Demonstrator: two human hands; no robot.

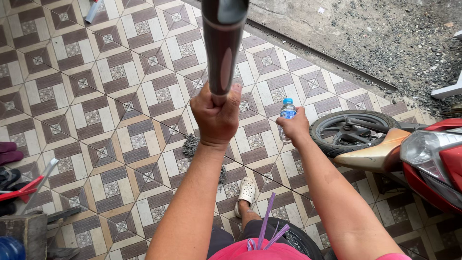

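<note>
The motorbike (423,154) at right crowds me. My left hand (215,115), mid-frame, is clenched round the mop handle (222,43); my right hand (294,127) wraps the water bottle (287,113), which might slip and spill onto tiles.

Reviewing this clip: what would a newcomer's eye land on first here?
First, the left hand at centre, gripping a dark mop handle that rises toward the camera, its stringy mop head on the patterned tile floor below. Just right of it, the right hand holds a small clear water bottle with a blue cap. At the right edge stands a red scooter, front wheel on the tiles.
</note>
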